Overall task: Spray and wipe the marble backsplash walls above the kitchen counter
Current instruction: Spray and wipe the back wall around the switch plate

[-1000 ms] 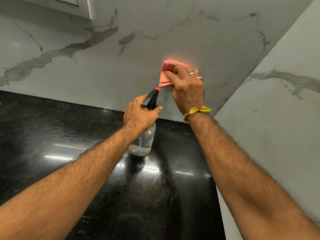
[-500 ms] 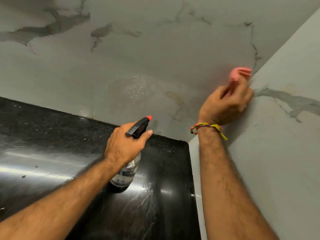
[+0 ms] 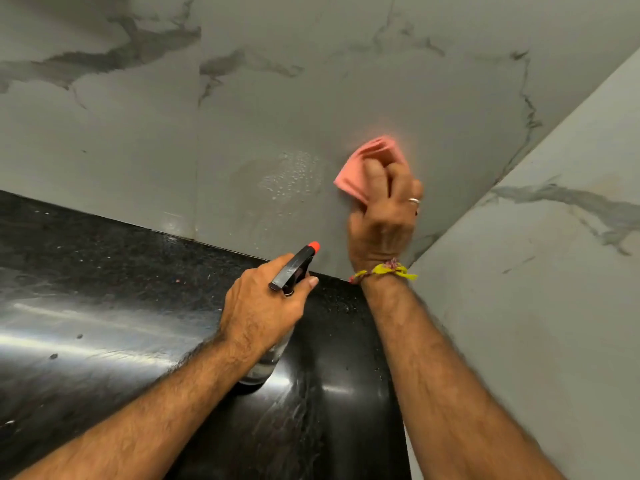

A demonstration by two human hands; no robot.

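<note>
A pink cloth [image 3: 367, 168] is pressed to the marble backsplash [image 3: 277, 98] by the right hand [image 3: 382, 216], fingers curled over it. Unwiped spray droplets [image 3: 291, 174] lie just to its left. A spray bottle [image 3: 294, 268] is clasped in the left hand [image 3: 263, 306] above the tabletop [image 3: 104, 271].

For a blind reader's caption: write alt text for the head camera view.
A right hand presses a folded pink cloth against a grey-veined marble backsplash, just right of a patch of spray droplets. The left hand grips a clear spray bottle with a black trigger head over a glossy black counter.
</note>
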